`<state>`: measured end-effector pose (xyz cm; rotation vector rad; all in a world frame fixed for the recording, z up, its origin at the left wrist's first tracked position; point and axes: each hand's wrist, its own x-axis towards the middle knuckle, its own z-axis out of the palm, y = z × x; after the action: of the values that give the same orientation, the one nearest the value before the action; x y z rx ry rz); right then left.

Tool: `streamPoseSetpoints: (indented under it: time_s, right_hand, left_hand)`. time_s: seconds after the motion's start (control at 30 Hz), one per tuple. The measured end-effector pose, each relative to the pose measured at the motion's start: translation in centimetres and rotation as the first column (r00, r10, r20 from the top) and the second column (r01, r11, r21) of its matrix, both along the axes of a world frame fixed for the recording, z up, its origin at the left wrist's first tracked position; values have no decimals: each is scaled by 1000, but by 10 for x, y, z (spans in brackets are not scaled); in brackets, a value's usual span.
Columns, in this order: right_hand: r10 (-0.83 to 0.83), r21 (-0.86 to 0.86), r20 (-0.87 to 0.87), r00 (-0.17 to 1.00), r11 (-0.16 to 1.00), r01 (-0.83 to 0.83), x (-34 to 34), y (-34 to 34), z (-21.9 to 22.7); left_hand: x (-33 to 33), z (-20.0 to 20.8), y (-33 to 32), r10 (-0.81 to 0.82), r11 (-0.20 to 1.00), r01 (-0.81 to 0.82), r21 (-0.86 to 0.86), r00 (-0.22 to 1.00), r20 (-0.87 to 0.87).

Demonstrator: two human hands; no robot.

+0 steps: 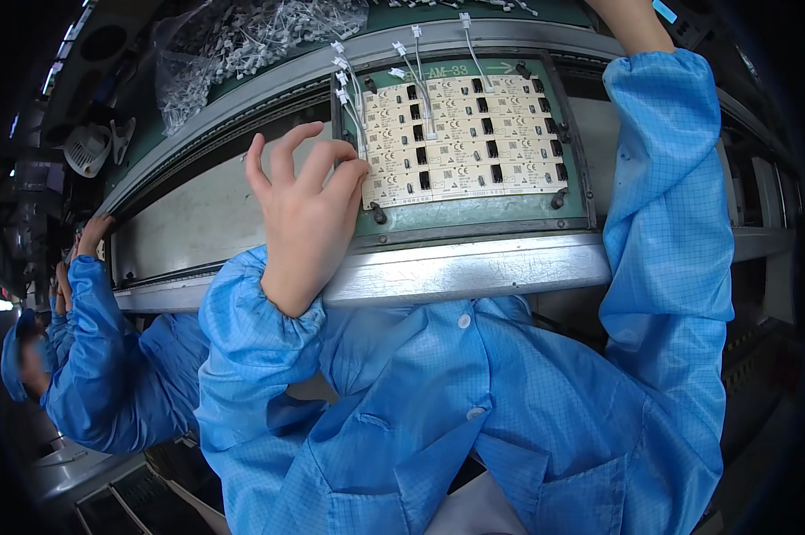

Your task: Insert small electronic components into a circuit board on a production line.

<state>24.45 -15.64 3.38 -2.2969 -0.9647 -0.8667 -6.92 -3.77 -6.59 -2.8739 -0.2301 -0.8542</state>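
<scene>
My left hand point(306, 201) is at the left edge of a panel of cream circuit boards point(460, 147). Its thumb and index finger are pinched together at the lower end of a white connector lead point(358, 120), while the other fingers are curled and raised. The fingertips hide that end of the lead. Several more white leads point(425, 85) stand up from the boards past the panel's top edge. Black components sit in columns on the boards, which lie in a green fixture point(456, 214). My right hand point(634, 22) reaches past the top edge of the picture; its fingers are out of sight.
Behind the fixture a clear plastic bag point(175, 80) holds a heap of white leads point(260, 36). A metal rail point(474, 267) runs along the near side. A small white fan point(87, 150) stands at far left. Another person in blue point(108, 374) works to my left.
</scene>
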Motion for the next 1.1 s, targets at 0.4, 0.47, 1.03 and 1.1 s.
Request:
streamPoseSetpoints:
  time_s: [0.4,0.47,1.03,1.1]
  right_hand:
    - [609,456,-538,583,792,-406,-19,-17,-13]
    - [694,474,-559,453,716,-512,-14,-33,-33]
    - [712,82,-542,446,573,-815,-81,-17,-74]
    - [708,81,-521,478,598,-797,-85,-16,-74]
  left_hand:
    - [-14,11,2,16,991,-33,-130,991,-131]
    - [-4,25,9,-62,983,30,-182,983,-170]
    - [237,39,114,-276,957,280,74,959,-60]
    - [241,45,121,-441,864,453,-220,892,101]
